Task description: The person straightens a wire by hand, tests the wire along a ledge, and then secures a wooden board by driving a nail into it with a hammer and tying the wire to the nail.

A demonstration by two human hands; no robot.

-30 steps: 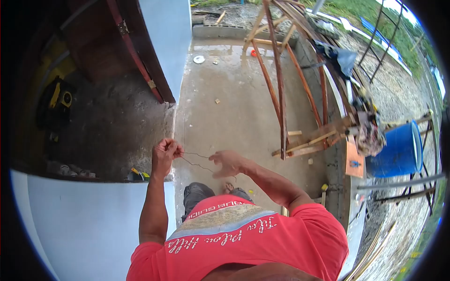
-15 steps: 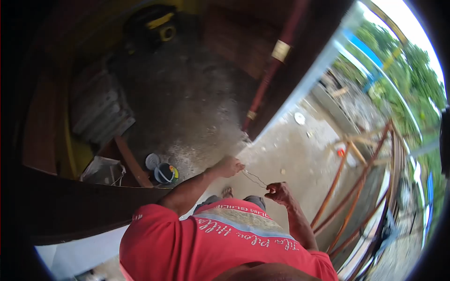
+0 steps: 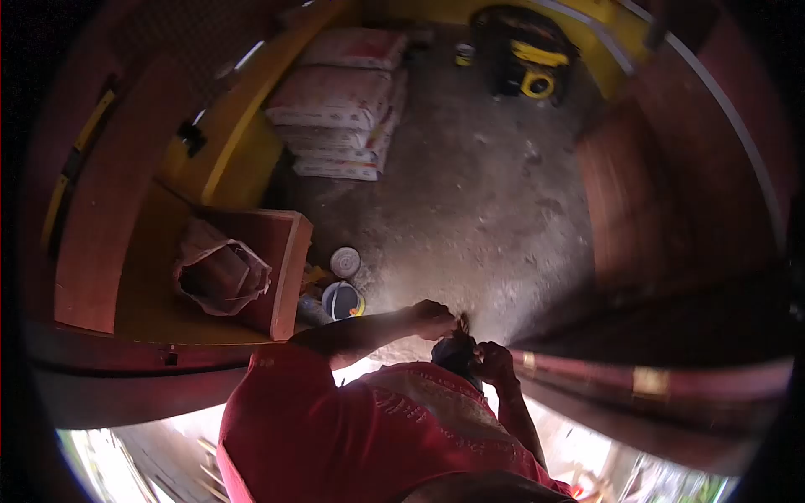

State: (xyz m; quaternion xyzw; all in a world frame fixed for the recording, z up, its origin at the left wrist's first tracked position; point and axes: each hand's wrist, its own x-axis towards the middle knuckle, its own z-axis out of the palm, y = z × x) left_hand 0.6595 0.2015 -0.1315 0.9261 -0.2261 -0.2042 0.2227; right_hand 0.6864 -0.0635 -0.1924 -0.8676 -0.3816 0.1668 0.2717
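Note:
My left hand is in front of my body at the lower middle, its fingers curled together. Just to its right, my right hand is also closed, close to my dark trouser leg. Both hands are dark and in shadow. The thin bent wire seen between them earlier cannot be made out now. Below them is my red shirt.
Stacked bags lie at the upper left of the floor. A black and yellow machine stands at the back. A bucket, a round lid and a wooden box are at left. A brown door panel is at right.
I have turned left from the wet outdoor floor and stepped into the doorway of the dark room. My right hand, open a second ago, has closed; the wire has dropped from sight.

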